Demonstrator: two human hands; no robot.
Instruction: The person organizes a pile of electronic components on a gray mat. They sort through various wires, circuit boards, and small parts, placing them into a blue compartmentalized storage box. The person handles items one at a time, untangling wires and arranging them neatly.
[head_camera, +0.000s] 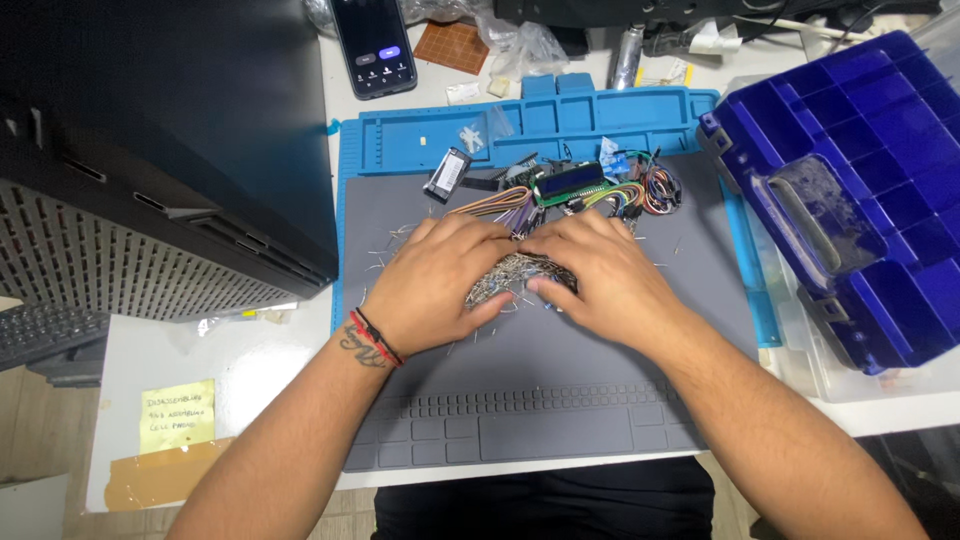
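Both hands, my left hand (435, 285) and right hand (600, 280), cup loosely around one wiry heap of thin metal-legged components (515, 277) mid-mat on the smooth grey silicone mat (560, 400); far side, one ribbed coloured jumper-wire tangle (600, 195).

Grey-and-blue mat (560, 390), translucent blue organiser box (860, 190), yellow note (178, 415).

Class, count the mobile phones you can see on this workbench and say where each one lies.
1. The phone lies at the far edge of the table, screen lit, just beyond the blue mat and left of a small brown perforated board. Clutter could hide others.
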